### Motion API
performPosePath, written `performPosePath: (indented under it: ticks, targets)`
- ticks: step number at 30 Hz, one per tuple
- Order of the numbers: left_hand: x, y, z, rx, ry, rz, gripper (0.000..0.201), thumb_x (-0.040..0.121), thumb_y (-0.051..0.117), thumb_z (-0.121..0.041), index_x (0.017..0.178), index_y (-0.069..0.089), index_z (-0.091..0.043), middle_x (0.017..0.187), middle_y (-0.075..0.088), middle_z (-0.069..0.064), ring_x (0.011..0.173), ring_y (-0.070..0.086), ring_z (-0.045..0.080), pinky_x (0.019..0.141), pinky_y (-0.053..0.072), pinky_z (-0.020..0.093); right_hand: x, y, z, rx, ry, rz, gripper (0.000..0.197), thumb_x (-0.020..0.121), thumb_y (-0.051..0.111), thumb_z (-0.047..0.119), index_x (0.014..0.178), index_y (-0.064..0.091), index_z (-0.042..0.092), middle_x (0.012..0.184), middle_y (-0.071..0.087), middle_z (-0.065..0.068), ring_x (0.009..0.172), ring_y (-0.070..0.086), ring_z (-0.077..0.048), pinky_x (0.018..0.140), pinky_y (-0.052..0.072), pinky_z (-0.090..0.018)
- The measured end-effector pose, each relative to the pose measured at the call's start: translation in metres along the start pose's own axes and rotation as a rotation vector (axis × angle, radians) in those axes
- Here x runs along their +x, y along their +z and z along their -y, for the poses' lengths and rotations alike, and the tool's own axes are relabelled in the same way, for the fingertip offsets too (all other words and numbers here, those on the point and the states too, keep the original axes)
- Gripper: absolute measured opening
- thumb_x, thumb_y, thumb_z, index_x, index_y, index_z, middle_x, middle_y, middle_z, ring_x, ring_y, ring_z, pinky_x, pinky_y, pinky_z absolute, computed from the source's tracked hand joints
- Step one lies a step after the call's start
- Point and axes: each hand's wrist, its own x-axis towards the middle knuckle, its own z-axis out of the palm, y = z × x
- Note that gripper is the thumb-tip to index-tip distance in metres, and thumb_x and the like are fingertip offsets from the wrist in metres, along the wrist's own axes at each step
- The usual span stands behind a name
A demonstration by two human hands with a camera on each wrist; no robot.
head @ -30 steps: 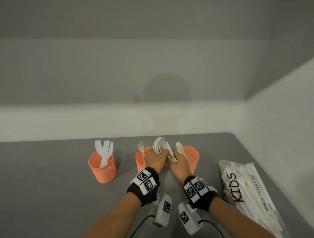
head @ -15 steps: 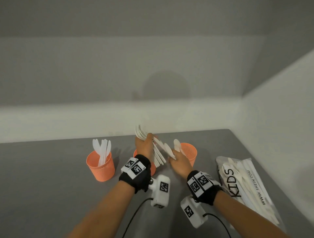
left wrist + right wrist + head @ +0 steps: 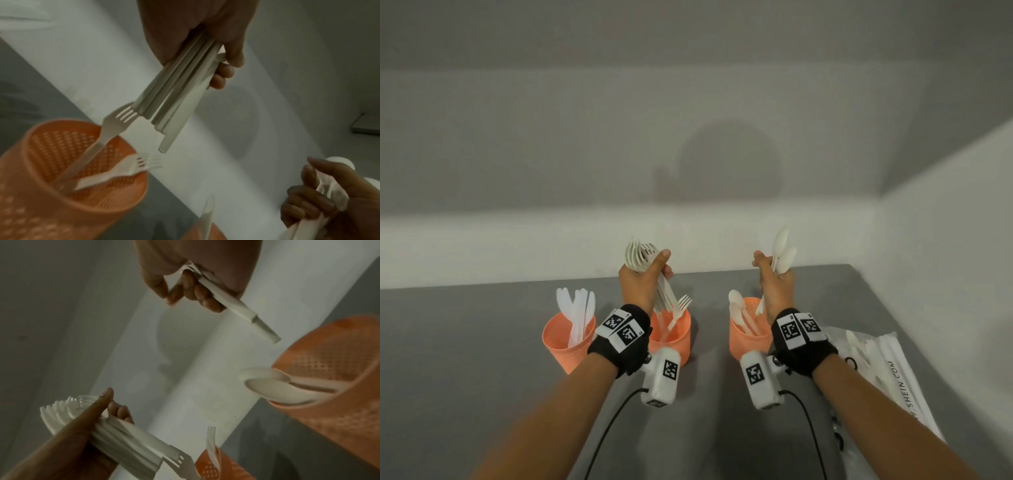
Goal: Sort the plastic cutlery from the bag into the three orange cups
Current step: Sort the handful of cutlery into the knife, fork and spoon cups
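Three perforated orange plastic cups stand in a row before me: the left cup point(image 3: 567, 339), the middle cup point(image 3: 674, 337) and the right cup point(image 3: 748, 334). I count two white plastic forks point(image 3: 115, 138) in the middle cup, two white plastic spoons point(image 3: 273, 386) in the right one, and several white plastic knives point(image 3: 578, 311) in the left, too overlapped to number. My left hand point(image 3: 642, 284) grips one fanned bundle of white plastic forks point(image 3: 640, 255), too many to count, my right hand point(image 3: 774, 284) holds two white plastic spoons of my own point(image 3: 782, 253), and one clear printed plastic bag point(image 3: 887, 373) lies at the right.
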Motion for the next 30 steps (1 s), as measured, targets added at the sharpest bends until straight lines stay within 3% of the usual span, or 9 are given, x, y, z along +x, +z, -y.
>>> performPosePath:
  ticks: [5, 10, 12, 14, 18, 20, 24, 27, 30]
  targets:
    - [-0.007, 0.003, 0.038, 0.048, -0.059, 0.000, 0.021, 0.082, 0.069, -0.014, 0.065, 0.061, -0.005, 0.053, 0.062, 0.001, 0.045, 0.057, 0.004, 0.052, 0.050, 0.016, 0.007, 0.004, -0.033, -0.044, 0.038, -0.035, 0.034, 0.088, 0.062, 0.020, 0.059, 0.046, 0.013, 0.058, 0.047, 0.000, 0.053, 0.047, -0.009, 0.048, 0.042, -0.011]
    - [-0.014, 0.003, 0.066, 0.097, -0.146, -0.008, 0.010, 0.075, 0.073, -0.001, 0.073, 0.063, -0.004, 0.063, 0.064, 0.005, 0.048, 0.060, 0.003, 0.062, 0.049, 0.027, 0.010, 0.006, -0.059, -0.167, 0.085, -0.015, 0.024, 0.087, 0.062, 0.020, 0.066, 0.053, 0.011, 0.059, 0.052, 0.001, 0.056, 0.051, -0.012, 0.058, 0.043, -0.023]
    - [-0.016, 0.005, 0.074, 0.157, -0.054, 0.020, 0.023, 0.073, 0.074, 0.002, 0.084, 0.058, -0.011, 0.069, 0.061, 0.001, 0.054, 0.058, -0.003, 0.060, 0.049, 0.017, 0.011, 0.006, -0.067, -0.198, 0.041, -0.007, 0.007, 0.084, 0.062, 0.015, 0.079, 0.056, 0.016, 0.066, 0.053, 0.000, 0.060, 0.051, -0.013, 0.064, 0.043, -0.028]
    - [-0.017, 0.007, 0.080, 0.261, 0.049, 0.038, 0.035, 0.073, 0.075, 0.001, 0.095, 0.053, -0.016, 0.074, 0.057, -0.005, 0.063, 0.057, -0.003, 0.062, 0.045, 0.007, 0.012, 0.004, -0.072, -0.241, -0.049, 0.005, 0.023, 0.082, 0.060, 0.007, 0.099, 0.055, 0.022, 0.071, 0.053, 0.003, 0.066, 0.052, -0.012, 0.067, 0.047, -0.020]
    - [-0.013, 0.004, 0.091, 0.491, 0.246, 0.131, 0.021, 0.082, 0.066, -0.005, 0.102, 0.061, -0.011, 0.096, 0.061, 0.003, 0.091, 0.059, 0.021, 0.085, 0.047, 0.030, 0.013, 0.002, -0.077, -0.398, -0.210, 0.052, 0.027, 0.086, 0.050, 0.001, 0.105, 0.063, 0.016, 0.095, 0.063, 0.001, 0.082, 0.056, -0.009, 0.069, 0.039, 0.002]
    - [-0.011, 0.002, 0.096, 0.620, 0.341, 0.203, 0.018, 0.085, 0.057, -0.013, 0.095, 0.068, -0.004, 0.102, 0.062, 0.010, 0.098, 0.058, 0.029, 0.089, 0.045, 0.035, 0.013, 0.001, -0.080, -0.505, -0.251, 0.091, 0.024, 0.088, 0.047, -0.001, 0.098, 0.068, 0.006, 0.103, 0.064, -0.004, 0.091, 0.056, -0.011, 0.071, 0.036, 0.003]
    - [-0.014, 0.000, 0.093, 0.736, 0.379, 0.286, 0.048, 0.088, 0.039, -0.036, 0.095, 0.072, -0.002, 0.107, 0.064, 0.013, 0.101, 0.059, 0.031, 0.089, 0.046, 0.035, 0.013, -0.001, -0.076, -0.532, -0.265, 0.051, 0.030, 0.093, 0.041, 0.002, 0.106, 0.067, 0.005, 0.113, 0.066, -0.008, 0.105, 0.059, -0.018, 0.080, 0.034, -0.008]
    - [-0.015, -0.003, 0.069, 0.666, 0.444, 0.264, 0.046, 0.092, 0.037, -0.031, 0.099, 0.070, 0.001, 0.108, 0.065, 0.015, 0.105, 0.057, 0.022, 0.094, 0.039, 0.020, 0.012, -0.003, -0.064, -0.408, -0.278, 0.044, 0.030, 0.094, 0.040, 0.002, 0.108, 0.066, 0.005, 0.111, 0.066, -0.006, 0.102, 0.057, -0.012, 0.080, 0.038, -0.004]
    - [-0.019, -0.013, 0.036, 0.542, 0.452, 0.202, 0.033, 0.094, 0.044, -0.020, 0.104, 0.068, 0.000, 0.106, 0.067, 0.008, 0.101, 0.055, 0.009, 0.087, 0.035, 0.000, 0.007, -0.011, -0.045, -0.348, -0.279, 0.086, 0.028, 0.094, 0.041, 0.002, 0.106, 0.066, 0.007, 0.096, 0.065, -0.002, 0.092, 0.060, -0.010, 0.079, 0.042, -0.005]
